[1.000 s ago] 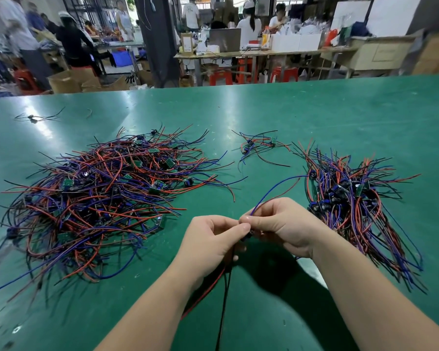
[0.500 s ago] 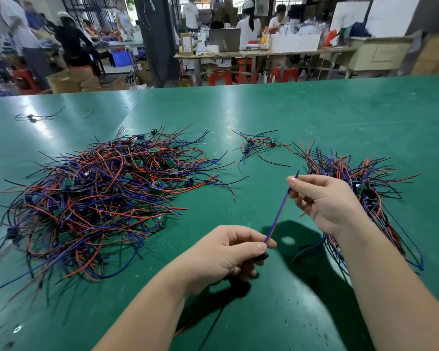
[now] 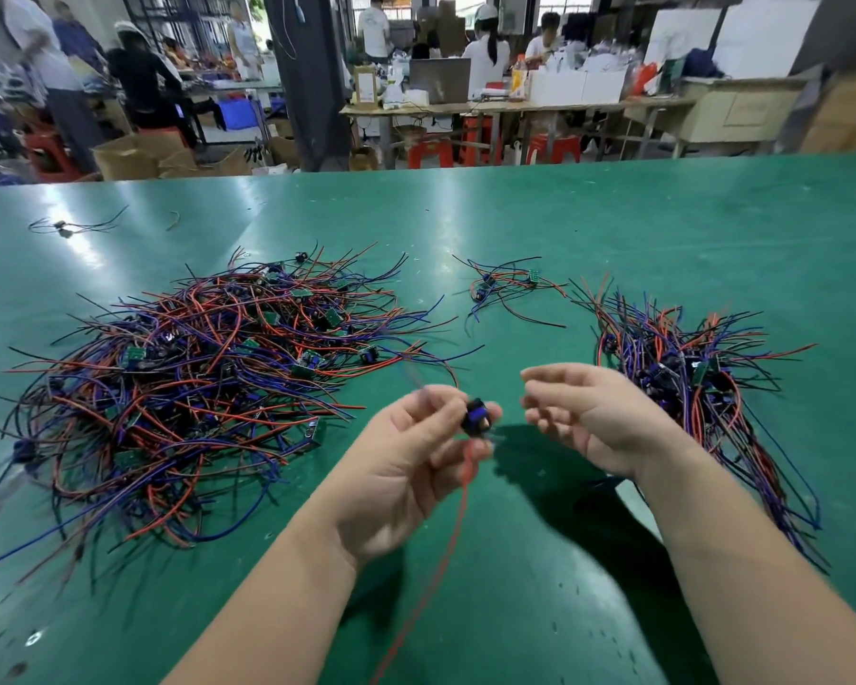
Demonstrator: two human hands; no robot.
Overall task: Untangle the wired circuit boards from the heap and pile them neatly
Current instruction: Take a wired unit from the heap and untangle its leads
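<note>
L hand (image 3: 406,457) pinches one freed board (image 3: 476,416), red wire (image 3: 447,536) dangling; R hand (image 3: 599,422) open, empty. Next, prob.: lay on right-edge pile (image 3: 688,383).

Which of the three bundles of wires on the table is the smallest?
The far middle bundle: just a few wires, between the big left heap and right pile.

Both bare forearms reach in from the near edge, angling toward each other; the left hand (image 3: 406,467) is raised at the centre, its fingertips and thumb pinching a small wired circuit board (image 3: 476,416); the right hand (image 3: 599,417) hovers just to the right, apart from it, palm facing left, fingers loosely bent and holding nothing; both hands are slightly blurred.
</note>
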